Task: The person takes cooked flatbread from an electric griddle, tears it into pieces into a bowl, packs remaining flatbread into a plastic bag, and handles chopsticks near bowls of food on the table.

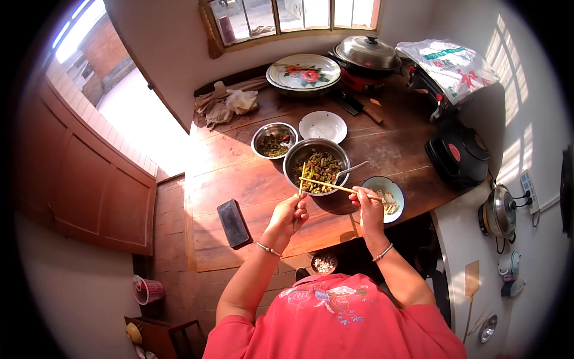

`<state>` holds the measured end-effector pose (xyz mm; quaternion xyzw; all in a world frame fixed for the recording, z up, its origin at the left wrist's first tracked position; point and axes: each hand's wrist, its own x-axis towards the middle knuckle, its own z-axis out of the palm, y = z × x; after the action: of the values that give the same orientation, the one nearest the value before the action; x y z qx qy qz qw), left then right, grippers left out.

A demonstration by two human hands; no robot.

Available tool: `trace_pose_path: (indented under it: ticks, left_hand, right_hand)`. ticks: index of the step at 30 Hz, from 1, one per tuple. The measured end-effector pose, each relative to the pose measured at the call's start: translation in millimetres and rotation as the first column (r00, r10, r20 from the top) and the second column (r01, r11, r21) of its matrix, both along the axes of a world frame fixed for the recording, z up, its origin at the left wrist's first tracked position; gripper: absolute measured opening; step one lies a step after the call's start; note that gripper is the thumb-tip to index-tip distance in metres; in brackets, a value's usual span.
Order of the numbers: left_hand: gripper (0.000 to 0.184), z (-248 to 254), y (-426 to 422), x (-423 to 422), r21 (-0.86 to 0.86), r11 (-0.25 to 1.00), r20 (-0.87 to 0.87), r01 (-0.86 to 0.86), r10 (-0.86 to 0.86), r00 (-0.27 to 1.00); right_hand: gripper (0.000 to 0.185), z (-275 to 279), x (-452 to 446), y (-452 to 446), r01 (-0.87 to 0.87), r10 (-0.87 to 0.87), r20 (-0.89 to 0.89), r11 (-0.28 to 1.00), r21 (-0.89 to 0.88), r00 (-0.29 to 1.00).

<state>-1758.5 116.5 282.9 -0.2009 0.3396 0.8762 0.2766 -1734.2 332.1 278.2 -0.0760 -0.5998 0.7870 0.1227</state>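
My left hand [289,213] is closed round a chopstick [302,178] that points up over the near rim of a steel bowl [288,175]. Mixed chopped green and brown food [320,166] fills that bowl. Another chopstick [330,185] is pinched in my right hand [367,209] and slants left over the same bowl, its tip close to the first one. A spoon [353,170] rests in the bowl, handle to the right. Beside my right hand stands an enamel bowl [399,199] with pale food. A smaller steel bowl [256,141] and a white bowl [323,127] stand behind.
A black phone [234,223] lies at the table's left front. Farther back are a floral lid [304,70], a cleaver [359,107], a lidded pan [368,52] and plastic bags [241,101]. A black appliance [457,154] stands on the right.
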Motion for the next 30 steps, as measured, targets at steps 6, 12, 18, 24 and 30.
trace_pose_path:
  ticks: [6, 12, 18, 24, 30]
  left_hand:
    - [0.014, 0, -2, -1, 0.144, 0.989, -0.032, -0.036, 0.041, 0.999]
    - [0.015, 8, -2, 1, 0.18, 0.983, -0.03, -0.031, 0.037, 0.999]
    - [0.019, 1, -2, 2, 0.264, 0.962, 0.006, -0.062, 0.063, 0.998]
    - [0.023, 6, 5, 6, 0.412, 0.91, -0.046, -0.037, 0.062, 0.997]
    - [0.022, -3, 7, 6, 0.268, 0.963, -0.062, 0.001, 0.016, 0.998]
  right_hand:
    - [0.02, -14, -6, 2, 0.053, -0.049, 0.038, 0.992, -0.117, 0.998]
    - [0.02, -12, -21, 11, 0.159, -0.16, -0.006, 0.985, -0.069, 0.987]
    - [0.019, -10, 0, -3, -0.085, 0.083, -0.017, 0.987, -0.135, 0.996]
    - [0.019, -26, -7, 4, 0.002, 0.001, 0.012, 0.971, -0.241, 1.0]
    - [0.019, -16, -17, 12, 0.12, -0.121, 0.007, 0.973, -0.196, 0.993]
